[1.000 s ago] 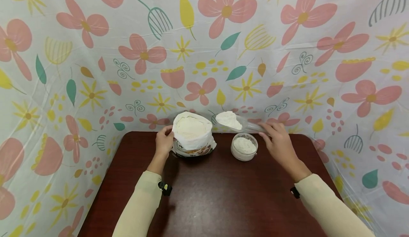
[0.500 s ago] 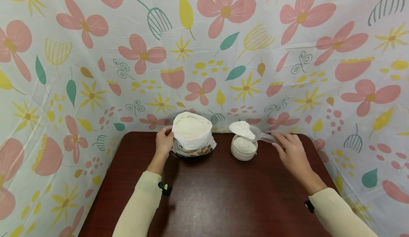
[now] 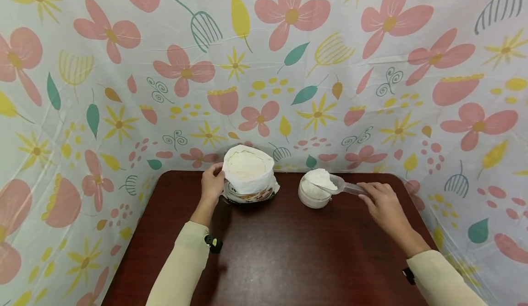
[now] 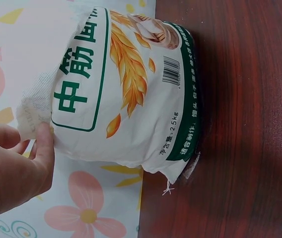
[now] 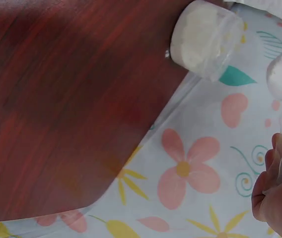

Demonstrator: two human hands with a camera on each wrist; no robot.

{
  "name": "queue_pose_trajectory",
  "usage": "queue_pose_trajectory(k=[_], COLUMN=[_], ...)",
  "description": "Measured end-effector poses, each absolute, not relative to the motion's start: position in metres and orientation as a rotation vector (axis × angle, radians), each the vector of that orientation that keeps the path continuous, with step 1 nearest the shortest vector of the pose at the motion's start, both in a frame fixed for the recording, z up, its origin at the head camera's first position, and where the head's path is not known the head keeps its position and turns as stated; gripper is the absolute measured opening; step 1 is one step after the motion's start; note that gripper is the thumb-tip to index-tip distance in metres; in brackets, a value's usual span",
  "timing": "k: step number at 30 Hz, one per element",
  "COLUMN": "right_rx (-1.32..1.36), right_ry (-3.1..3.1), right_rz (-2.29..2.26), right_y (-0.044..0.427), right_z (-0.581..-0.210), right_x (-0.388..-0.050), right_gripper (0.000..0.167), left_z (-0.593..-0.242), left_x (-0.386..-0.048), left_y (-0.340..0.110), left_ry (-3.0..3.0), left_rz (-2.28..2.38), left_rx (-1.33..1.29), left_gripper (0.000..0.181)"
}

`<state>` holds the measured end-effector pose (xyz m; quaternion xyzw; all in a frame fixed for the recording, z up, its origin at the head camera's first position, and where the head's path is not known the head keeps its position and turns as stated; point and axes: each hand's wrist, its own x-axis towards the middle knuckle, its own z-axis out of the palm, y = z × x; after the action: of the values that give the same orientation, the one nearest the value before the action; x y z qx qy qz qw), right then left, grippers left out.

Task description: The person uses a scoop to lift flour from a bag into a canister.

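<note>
My left hand (image 3: 212, 184) pinches the rolled rim of an open flour bag (image 3: 249, 177), which stands at the back of the table and is full of white flour. In the left wrist view the bag (image 4: 126, 89) shows green lettering and a wheat-ear print, with thumb and fingers of the left hand (image 4: 19, 163) at its edge. My right hand (image 3: 381, 205) grips the handle of a clear plastic scoop (image 3: 338, 184) heaped with flour. The scoop's head is above a round clear jar (image 3: 313, 200) holding flour. In the right wrist view the jar (image 5: 200, 37) appears apart from the scoop.
The dark reddish-brown table (image 3: 264, 251) has rounded back corners. Behind it and along both sides hangs a floral-patterned sheet (image 3: 264, 68), close to the table's back edge. The bag and jar stand near that edge with a gap between them.
My right hand has moved right and slightly down, bringing the flour-filled scoop from beside the bag to above the jar. The left hand and the bag stay in place.
</note>
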<state>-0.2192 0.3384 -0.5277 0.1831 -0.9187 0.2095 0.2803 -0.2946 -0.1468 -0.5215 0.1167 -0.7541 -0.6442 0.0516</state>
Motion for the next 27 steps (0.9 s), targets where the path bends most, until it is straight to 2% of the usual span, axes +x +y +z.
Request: queue_pose_trajectory(k=[14, 27], right_rx=[0.508, 0.549], right_ry=[-2.641, -2.766], right_rz=[0.522, 0.411], right_y=[0.348, 0.354], right_z=[-0.543, -0.538], right_x=[-0.226, -0.239], right_gripper=[0.032, 0.029], left_z=[-0.523, -0.522], left_x=[-0.296, -0.294], left_y=[-0.146, -0.147], left_ry=[-2.283, -2.284], left_rz=[-1.951, -1.962], left_rx=[0.372, 0.357], left_gripper=[0.032, 0.032])
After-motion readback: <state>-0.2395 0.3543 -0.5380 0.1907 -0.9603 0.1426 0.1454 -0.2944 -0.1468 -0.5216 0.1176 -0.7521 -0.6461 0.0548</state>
